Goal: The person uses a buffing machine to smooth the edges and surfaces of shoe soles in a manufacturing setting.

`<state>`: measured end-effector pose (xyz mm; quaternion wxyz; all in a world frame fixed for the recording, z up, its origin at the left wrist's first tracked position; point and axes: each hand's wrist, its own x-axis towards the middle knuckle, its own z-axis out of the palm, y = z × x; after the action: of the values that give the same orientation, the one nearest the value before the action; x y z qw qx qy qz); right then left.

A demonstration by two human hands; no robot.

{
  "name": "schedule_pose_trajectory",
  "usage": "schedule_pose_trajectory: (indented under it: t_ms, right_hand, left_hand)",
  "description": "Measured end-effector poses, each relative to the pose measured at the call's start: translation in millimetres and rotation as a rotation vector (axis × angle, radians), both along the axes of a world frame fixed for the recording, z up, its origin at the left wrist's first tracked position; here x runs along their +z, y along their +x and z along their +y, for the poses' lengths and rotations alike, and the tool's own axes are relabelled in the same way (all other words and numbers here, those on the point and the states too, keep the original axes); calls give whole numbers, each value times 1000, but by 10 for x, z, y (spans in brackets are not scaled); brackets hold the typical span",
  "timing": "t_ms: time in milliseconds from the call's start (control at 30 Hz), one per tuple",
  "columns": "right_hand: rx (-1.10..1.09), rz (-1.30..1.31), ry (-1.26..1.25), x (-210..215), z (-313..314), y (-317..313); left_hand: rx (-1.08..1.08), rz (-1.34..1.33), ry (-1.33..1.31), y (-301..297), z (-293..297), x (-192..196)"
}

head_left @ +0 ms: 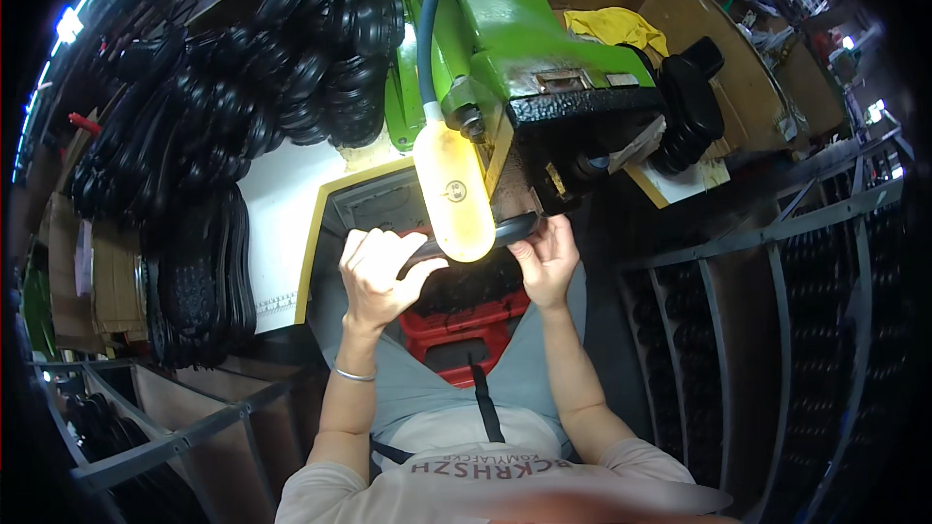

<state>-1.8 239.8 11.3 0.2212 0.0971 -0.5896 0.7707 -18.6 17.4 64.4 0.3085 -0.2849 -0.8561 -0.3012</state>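
Observation:
Both hands hold one black rubber shoe sole (515,228) up under the head of a green machine (505,29). My left hand (381,272) grips the sole's left end, with a thin bracelet on that wrist. My right hand (549,257) pinches the right end just below the machine's black block (582,112). A yellowish lamp cover (453,194) hangs in front and hides the middle of the sole.
Stacks of black soles (233,107) pile up on the white table (282,204) at left, more (689,112) at right. A red crate (466,325) sits below my hands. Grey metal racks (777,311) with soles stand at right and lower left. A yellow cloth (616,27) lies behind the machine.

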Motion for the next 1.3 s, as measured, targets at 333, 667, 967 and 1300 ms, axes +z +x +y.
schedule_pose_trajectory:
  t_ms: [333,667,967,1300]
  right_hand:
    - [-241,185,461,54,-59,-34]
    - [-3,-405,-187,-1001,303,-217]
    - [-283,-230,-233,-906,808,-126]
    - [-485,-17,240,120,900,-77]
  left_hand:
    - [-40,-78,382,46,590,-495]
    - [-337,-508,1193,56,1041,-940]
    - [-380,-596,1318,69,1058,-890]
    - [-279,-622,989,130,504,-496]
